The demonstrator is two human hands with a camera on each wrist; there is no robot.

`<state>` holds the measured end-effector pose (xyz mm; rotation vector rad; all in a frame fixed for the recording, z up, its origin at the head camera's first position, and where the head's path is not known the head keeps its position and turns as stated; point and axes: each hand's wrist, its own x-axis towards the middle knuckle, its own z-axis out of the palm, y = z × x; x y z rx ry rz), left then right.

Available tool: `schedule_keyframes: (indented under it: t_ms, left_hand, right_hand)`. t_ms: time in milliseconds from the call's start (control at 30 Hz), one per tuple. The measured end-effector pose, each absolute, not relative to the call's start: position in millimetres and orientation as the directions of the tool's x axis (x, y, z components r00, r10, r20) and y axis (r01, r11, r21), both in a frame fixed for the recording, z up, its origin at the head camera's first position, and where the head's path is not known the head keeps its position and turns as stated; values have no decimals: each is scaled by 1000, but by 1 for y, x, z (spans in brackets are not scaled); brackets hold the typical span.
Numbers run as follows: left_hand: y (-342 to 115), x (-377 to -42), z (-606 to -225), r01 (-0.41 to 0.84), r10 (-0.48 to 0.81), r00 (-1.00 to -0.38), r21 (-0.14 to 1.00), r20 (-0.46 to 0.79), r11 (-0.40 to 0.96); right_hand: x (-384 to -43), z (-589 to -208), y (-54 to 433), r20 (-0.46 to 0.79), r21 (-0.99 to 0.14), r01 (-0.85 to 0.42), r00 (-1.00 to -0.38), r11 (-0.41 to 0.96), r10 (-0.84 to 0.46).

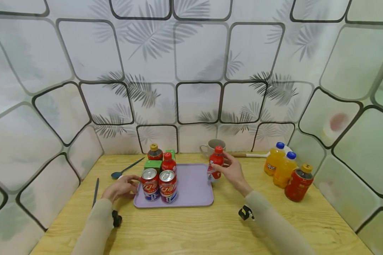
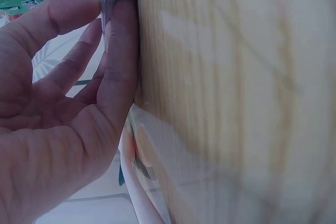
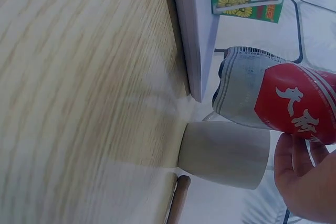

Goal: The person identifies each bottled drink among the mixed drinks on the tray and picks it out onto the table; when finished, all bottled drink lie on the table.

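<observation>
A lilac tray (image 1: 191,193) lies on the table. My right hand (image 1: 233,173) holds a small red-and-white drink bottle (image 1: 216,163) by its side, raised over the tray's right end; in the right wrist view the bottle (image 3: 283,93) is apart from the tray (image 3: 197,40). My left hand (image 1: 122,187) pinches the tray's left rim, one finger (image 2: 119,56) low against the table. Two red drink cans (image 1: 150,184) stand at the tray's front left. Behind them are green drink cartons (image 1: 153,164), another red bottle (image 1: 168,163) and a dark bottle with a yellow cap (image 1: 154,153).
On the right stand two orange soda bottles (image 1: 284,170) and a dark, red-labelled bottle (image 1: 299,182). A mug (image 1: 216,143) sits behind the tray, beside a wooden-handled utensil (image 1: 247,155). To the left lie a blue spoon (image 1: 127,168) and a dark stick-like utensil (image 1: 95,192). Patterned curtains enclose the table.
</observation>
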<state>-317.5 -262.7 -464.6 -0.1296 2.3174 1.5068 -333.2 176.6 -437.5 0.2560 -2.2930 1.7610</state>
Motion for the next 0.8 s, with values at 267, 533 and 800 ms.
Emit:
schedule_keyframes:
  t_ms: [267, 533, 800]
  left_hand:
    - [-263, -315, -463, -252, 139, -931, 871, -336, 421]
    - [-263, -316, -464, -255, 124, -934, 867, -336, 429]
    - [-262, -316, -463, -264, 115, -932, 862, -343, 432]
  right_hand:
    - [-332, -438, 194, 285, -915, -260, -958, 308, 39]
    - [-334, -445, 212, 267, -902, -220, -961, 371, 78]
    - [-333, -446, 227, 211, -914, -130, -961, 384, 178]
